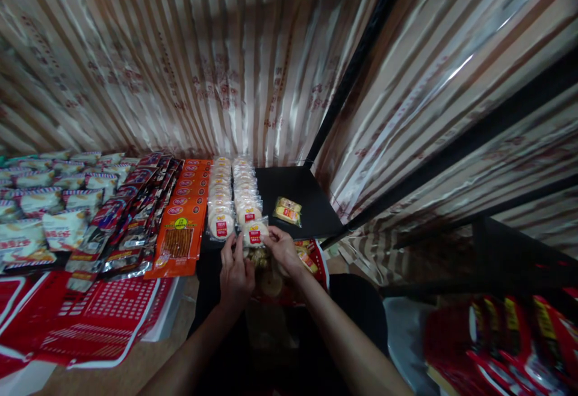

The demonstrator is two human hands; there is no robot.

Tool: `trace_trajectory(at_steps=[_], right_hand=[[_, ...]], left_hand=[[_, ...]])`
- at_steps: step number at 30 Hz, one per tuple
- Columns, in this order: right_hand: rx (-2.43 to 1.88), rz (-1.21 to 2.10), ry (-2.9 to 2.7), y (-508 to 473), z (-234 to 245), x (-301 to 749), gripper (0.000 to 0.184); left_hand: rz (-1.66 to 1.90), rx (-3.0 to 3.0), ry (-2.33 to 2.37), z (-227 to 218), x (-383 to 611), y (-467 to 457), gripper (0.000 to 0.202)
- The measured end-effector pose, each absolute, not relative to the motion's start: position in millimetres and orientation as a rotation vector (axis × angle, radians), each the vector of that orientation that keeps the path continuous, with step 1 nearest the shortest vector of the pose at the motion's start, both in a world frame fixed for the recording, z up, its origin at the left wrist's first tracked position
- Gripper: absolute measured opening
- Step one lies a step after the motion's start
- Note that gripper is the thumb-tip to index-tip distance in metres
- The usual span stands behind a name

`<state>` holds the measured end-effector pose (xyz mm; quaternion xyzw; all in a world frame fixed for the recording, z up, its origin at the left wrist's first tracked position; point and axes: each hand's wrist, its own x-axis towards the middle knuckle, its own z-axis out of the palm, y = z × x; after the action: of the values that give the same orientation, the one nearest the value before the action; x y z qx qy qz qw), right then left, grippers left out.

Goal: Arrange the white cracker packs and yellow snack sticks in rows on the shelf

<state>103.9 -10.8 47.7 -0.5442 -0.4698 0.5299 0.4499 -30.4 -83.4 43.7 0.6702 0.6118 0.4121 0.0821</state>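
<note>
A round white cracker in a clear packet with a red label (254, 235) is at the front of the right-hand packet row. My right hand (283, 248) is closed on the packet's right edge, fingers pinching it. Beside its lower left edge is my left hand (237, 272), fingers stretched forward and thumb apart; its fingertips are close to both rows, and I cannot tell if they touch. The left row of cracker packets (221, 225) lies overlapped on the black shelf (316, 200). Under my hands, a red basket (323, 266) holds more packets, partly hidden.
A yellowish snack packet (288, 210) lies on the shelf to the right. Orange snack bags (180, 227), dark shiny packs (130, 239) and white bags (67, 229) line the left. Red baskets (103, 312) stand below. Black posts (356, 65) and striped sheeting (253, 83) enclose the shelf.
</note>
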Motion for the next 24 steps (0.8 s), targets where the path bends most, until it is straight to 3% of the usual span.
trace_trajectory(at_steps=[9,17,24], right_hand=[[-1.494,1.183,-1.325,9,30,96,0.021],[-1.781,0.625,-1.661,13,31,90,0.017],[-1.732,0.581,-1.649,14,24,86,0.016]], left_hand=[[1.000,2.088,1.764,22,-27,-55,0.049],[1.027,2.099,1.772,18,-20,-49,0.045],[1.073,2.080,1.796,16,-14,-45,0.043]])
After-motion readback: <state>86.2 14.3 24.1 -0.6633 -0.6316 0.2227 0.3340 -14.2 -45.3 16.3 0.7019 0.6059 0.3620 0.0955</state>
